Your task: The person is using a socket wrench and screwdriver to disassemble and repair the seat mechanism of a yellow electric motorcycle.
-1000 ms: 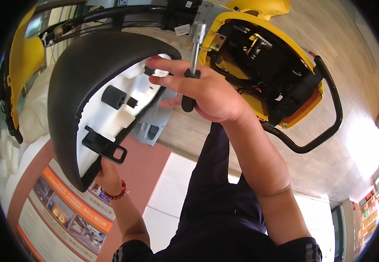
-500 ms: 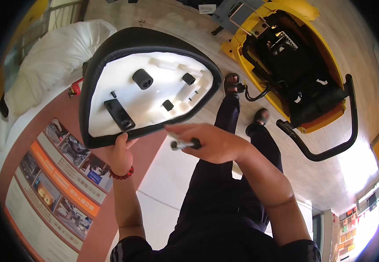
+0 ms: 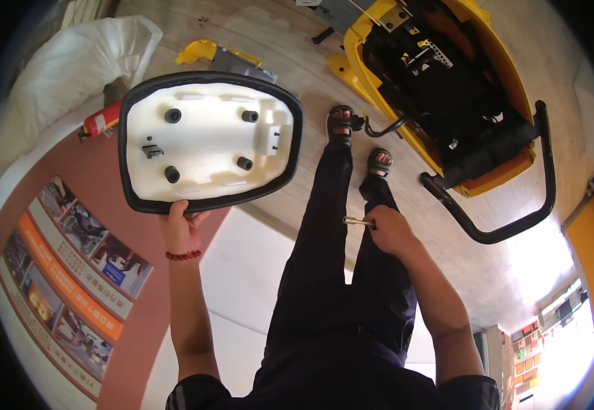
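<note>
My left hand (image 3: 182, 231) is closed on the near rim of a vehicle seat (image 3: 208, 147), thumb on its underside. The seat is held up with its white inner shell facing me. A black padded edge runs around it, and black round feet and a small black bracket stand on the shell. Over my right thigh, my right hand (image 3: 394, 231) grips a silver socket wrench (image 3: 357, 221). Its metal end points left, apart from the seat, and the rest is hidden in my fist.
A yellow vehicle body (image 3: 358, 51) with a dark open bay and a black tubular rail (image 3: 516, 232) stands at the right. A fire extinguisher (image 3: 101, 121) and white sheeting (image 3: 71, 75) are at the left. Yellow and grey panels (image 3: 225, 58) lie beyond the seat.
The seat has swung flatter and away from me, its inside now facing me more squarely. My right hand has moved right, away from the seat, with the socket wrench still in it.
</note>
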Available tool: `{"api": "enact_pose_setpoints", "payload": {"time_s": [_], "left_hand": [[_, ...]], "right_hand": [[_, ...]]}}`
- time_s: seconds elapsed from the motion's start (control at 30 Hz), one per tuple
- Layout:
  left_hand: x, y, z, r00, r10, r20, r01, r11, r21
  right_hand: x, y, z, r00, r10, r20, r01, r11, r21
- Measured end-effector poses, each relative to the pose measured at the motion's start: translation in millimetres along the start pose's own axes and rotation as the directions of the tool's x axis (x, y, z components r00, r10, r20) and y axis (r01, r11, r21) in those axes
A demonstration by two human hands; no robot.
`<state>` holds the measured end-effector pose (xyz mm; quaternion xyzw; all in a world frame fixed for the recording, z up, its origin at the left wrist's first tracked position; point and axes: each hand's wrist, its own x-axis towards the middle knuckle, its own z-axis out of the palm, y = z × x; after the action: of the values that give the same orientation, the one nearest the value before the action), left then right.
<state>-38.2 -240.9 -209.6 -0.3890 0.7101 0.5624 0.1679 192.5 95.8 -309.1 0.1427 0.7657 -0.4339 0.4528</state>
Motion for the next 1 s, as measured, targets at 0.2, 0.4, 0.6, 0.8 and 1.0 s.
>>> {"api": "enact_pose_setpoints", "payload": {"time_s": [0.2, 0.4, 0.6, 0.8, 1.0], "left_hand": [[-38.2, -44.0, -20.8, 0.999, -0.031, -0.006, 0.031, 0.995, -0.094], [-96.9, -56.2, -21.0, 0.996, 0.086, -0.031, -0.09, 0.985, -0.148], [-125.2, -55.8, -22.4, 0.991, 0.13, -0.007, -0.129, 0.973, -0.19], [-148.4, -54.5, -25.7, 0.992, 0.114, 0.05, -0.101, 0.972, -0.213], [-153.8, -60.9, -34.0, 0.989, 0.151, 0.0, -0.148, 0.967, -0.206]], "right_hand": [[-27.6, 67.2, 27.2, 0.987, 0.147, -0.067, -0.156, 0.974, -0.165], [-48.7, 113.1, 46.0, 0.979, 0.189, -0.076, -0.202, 0.941, -0.271], [-52.7, 136.0, 55.9, 0.972, 0.234, -0.033, -0.23, 0.902, -0.365], [-57.4, 148.5, 66.1, 0.979, 0.2, -0.025, -0.193, 0.894, -0.405], [-48.4, 160.8, 79.4, 0.98, 0.199, -0.019, -0.186, 0.872, -0.452]]}}
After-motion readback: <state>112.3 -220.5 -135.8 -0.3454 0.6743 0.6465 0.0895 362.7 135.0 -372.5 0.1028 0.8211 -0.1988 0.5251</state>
